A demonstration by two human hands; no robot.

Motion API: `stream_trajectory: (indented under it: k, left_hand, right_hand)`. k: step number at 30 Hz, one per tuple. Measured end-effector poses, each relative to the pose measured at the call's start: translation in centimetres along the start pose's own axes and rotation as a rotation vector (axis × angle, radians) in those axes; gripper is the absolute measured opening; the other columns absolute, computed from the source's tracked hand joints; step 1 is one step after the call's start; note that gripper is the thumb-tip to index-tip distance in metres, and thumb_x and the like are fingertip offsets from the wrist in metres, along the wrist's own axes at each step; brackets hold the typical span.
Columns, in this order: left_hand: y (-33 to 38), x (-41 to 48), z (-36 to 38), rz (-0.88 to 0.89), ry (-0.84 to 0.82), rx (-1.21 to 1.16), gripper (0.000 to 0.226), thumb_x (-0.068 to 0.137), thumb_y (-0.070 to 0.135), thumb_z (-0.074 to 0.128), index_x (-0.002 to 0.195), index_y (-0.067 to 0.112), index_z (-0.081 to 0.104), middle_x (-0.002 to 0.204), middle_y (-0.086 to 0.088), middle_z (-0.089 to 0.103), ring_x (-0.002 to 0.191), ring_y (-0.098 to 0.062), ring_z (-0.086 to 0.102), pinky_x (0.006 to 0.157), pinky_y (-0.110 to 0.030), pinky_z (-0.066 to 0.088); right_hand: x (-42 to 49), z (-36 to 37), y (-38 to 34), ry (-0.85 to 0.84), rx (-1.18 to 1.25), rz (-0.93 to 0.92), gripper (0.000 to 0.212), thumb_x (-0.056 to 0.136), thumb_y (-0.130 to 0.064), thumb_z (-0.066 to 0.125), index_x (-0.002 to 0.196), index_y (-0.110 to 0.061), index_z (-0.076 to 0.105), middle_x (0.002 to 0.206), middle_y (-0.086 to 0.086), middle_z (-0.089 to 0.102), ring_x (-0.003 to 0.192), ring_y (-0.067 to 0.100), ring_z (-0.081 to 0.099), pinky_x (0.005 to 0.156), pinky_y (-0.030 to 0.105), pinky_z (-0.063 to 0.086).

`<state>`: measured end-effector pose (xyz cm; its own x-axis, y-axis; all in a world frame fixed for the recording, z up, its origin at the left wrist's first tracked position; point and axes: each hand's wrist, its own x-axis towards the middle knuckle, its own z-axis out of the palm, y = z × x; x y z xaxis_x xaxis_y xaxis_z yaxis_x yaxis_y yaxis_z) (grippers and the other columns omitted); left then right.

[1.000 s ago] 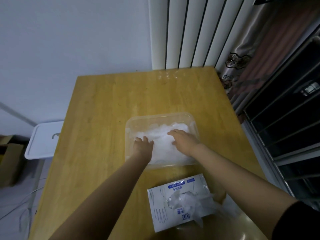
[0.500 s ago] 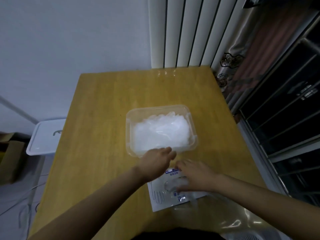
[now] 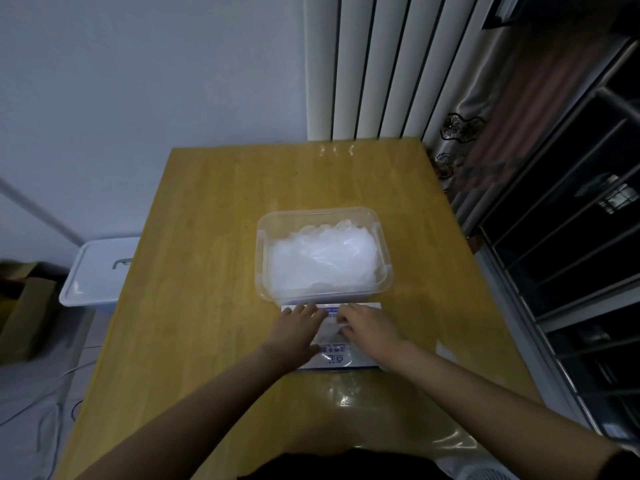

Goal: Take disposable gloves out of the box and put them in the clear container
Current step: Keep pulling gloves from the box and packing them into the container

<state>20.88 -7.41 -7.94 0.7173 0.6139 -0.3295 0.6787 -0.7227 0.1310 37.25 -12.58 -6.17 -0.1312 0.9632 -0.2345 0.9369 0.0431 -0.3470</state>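
A clear plastic container (image 3: 264, 237) stands in the middle of the wooden table (image 3: 207, 237), holding a heap of translucent white disposable gloves (image 3: 322, 261). Right in front of it lies the flat white glove box (image 3: 334, 356) with blue print. My left hand (image 3: 296, 329) rests flat on the box's left part with straight fingers. My right hand (image 3: 369, 327) is on the box's right part, its fingertips curled into the opening in the box top, pinching the thin glove film there. Both hands hide much of the box.
Crumpled clear plastic film (image 3: 381, 431) lies on the table's near edge. A white lidded bin (image 3: 97, 271) and a cardboard box (image 3: 24, 306) stand on the floor at the left. A white radiator (image 3: 363, 64) is behind the table, dark window frames (image 3: 571, 271) to the right.
Both hands came out of the container and drew back to the glove box. The box now lies squarely against the container's near side, under both hands.
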Motion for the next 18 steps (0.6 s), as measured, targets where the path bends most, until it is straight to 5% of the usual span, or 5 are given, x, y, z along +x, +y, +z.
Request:
stream_trajectory:
  k: [7, 18]
  left_hand:
    - [-0.3, -0.8, 0.9, -0.065, -0.055, -0.143, 0.080, 0.083, 0.041, 0.067, 0.147, 0.021, 0.023, 0.152, 0.002, 0.025, 0.135, -0.019, 0.028, 0.106, -0.032, 0.030]
    - [0.7, -0.7, 1.0, -0.122, -0.081, -0.155, 0.081, 0.086, 0.031, 0.066, 0.150, 0.024, 0.017, 0.156, -0.001, 0.018, 0.141, -0.023, 0.019, 0.113, -0.036, 0.022]
  right_hand:
    - [-0.9, -0.1, 0.5, -0.039, 0.043, 0.025, 0.028, 0.098, -0.034, 0.048, 0.120, -0.016, 0.052, 0.123, 0.000, 0.054, 0.109, 0.013, 0.051, 0.079, 0.019, 0.038]
    - [-0.8, -1.7, 1.6, 0.015, 0.134, 0.158, 0.012, 0.094, -0.011, 0.054, 0.084, -0.015, 0.059, 0.094, 0.001, 0.061, 0.084, 0.013, 0.058, 0.069, 0.022, 0.044]
